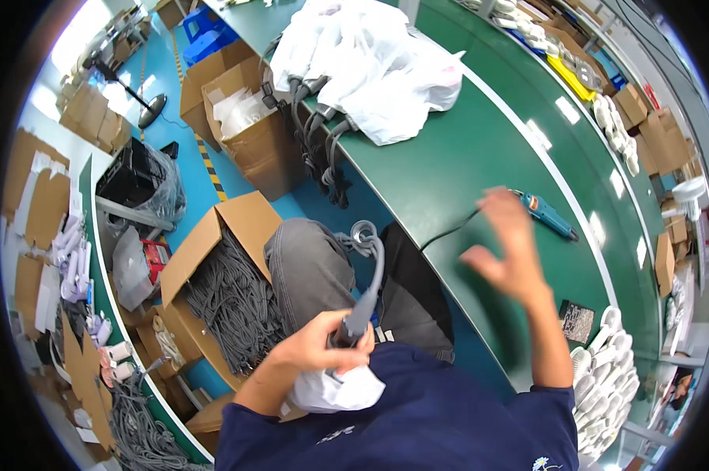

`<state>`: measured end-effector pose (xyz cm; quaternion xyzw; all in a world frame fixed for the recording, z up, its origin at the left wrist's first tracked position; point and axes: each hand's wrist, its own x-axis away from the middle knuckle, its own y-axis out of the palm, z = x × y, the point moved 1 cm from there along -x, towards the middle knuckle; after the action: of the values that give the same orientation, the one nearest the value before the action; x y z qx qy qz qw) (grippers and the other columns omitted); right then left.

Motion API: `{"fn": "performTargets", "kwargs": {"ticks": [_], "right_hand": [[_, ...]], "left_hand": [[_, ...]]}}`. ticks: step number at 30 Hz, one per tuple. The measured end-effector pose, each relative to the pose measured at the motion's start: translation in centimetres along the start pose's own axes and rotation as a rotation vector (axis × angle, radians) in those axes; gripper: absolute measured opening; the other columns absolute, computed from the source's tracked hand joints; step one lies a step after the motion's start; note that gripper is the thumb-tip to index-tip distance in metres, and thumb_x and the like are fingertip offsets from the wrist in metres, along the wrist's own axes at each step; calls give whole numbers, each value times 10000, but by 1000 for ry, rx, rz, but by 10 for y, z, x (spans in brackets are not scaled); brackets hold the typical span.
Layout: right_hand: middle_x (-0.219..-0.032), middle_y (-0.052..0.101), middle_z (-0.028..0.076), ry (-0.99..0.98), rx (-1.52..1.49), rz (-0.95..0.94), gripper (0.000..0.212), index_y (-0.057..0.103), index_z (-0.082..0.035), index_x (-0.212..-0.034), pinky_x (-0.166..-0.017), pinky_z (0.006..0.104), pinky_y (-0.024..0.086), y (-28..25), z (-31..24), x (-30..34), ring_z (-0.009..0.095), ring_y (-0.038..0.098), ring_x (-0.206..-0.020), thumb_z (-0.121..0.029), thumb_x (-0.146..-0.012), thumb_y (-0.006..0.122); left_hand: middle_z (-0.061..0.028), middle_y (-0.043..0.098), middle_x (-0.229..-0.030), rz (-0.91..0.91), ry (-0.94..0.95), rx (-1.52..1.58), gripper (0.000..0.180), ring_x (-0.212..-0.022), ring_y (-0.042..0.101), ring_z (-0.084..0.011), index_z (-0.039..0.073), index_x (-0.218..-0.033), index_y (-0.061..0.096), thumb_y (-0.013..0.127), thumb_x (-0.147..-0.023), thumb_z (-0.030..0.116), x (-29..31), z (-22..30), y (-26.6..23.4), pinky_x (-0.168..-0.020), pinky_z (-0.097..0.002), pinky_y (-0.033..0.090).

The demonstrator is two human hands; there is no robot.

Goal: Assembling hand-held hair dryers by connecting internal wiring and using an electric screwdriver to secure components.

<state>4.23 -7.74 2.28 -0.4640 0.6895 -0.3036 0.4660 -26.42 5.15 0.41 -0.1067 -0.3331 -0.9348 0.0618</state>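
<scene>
My left hand (323, 345) is closed round a dark grey handle-like piece (360, 314) in front of my body. A grey cord (378, 255) runs up from its end and loops over my lap. A white plastic bag (339, 390) hangs below the hand and seems to cover the other end of the piece. Over the green table (464, 306), my right hand (510, 247) is slightly blurred, with thumb and fingers apart and nothing visible in it. Beside its fingers lies a teal electric screwdriver (548, 214) with a dark cord.
White-bagged items (370, 67) with grey cords hanging off the edge lie on the table's far end. A heap of white plastic parts (606, 377) and a dark block (577, 321) sit at right. To my left stands a carton of grey cords (233, 302); another carton (256, 153) is farther off.
</scene>
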Motion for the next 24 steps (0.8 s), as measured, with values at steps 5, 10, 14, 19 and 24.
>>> {"fn": "performTargets", "kwargs": {"ticks": [5, 10, 14, 19, 24], "right_hand": [[-1279, 514, 170, -192, -642, -168, 689, 420, -23, -1338, -1007, 415, 379, 70, -64, -45, 328, 485, -1194, -272, -778, 735], [-998, 630, 75, 15, -855, -549, 306, 655, -71, -1031, -868, 353, 443, 63, -28, 4, 228, 568, -969, -274, -815, 734], [-1062, 592, 73, 162, -768, -805, 475, 596, -75, -1121, -955, 363, 376, 47, -38, 54, 241, 544, -1031, -278, -743, 803], [-1195, 558, 123, 238, -730, -1034, 696, 409, -68, -1334, -974, 368, 374, 46, -39, 86, 271, 479, -1134, -302, -787, 769], [-1077, 529, 133, 525, -1658, -768, 753, 57, -151, -1503, -838, 346, 461, 43, -86, 66, 220, 592, -931, -282, -956, 558]], "left_hand": [[-156, 553, -624, -275, 171, -962, 253, -557, 557, -312, -17, -814, 572, 766, -760, 136, 5, 80, 16, -514, -344, 406], [-121, 589, -691, 63, 131, -1573, 296, -633, 595, -339, 28, -873, 547, 729, -757, 230, 22, 115, 8, -550, -402, 457], [-97, 613, -700, 156, 92, -1861, 466, -664, 636, -315, 74, -1091, 484, 745, -728, 204, 26, 114, 9, -557, -406, 483], [-109, 607, -661, 184, 7, -1903, 494, -607, 628, -324, 64, -1198, 456, 668, -758, 138, 13, 114, -15, -517, -415, 472], [-137, 626, -661, -118, 37, -1863, 510, -574, 644, -325, 19, -1285, 405, 539, -796, 77, -20, 52, -13, -479, -424, 498]]}}
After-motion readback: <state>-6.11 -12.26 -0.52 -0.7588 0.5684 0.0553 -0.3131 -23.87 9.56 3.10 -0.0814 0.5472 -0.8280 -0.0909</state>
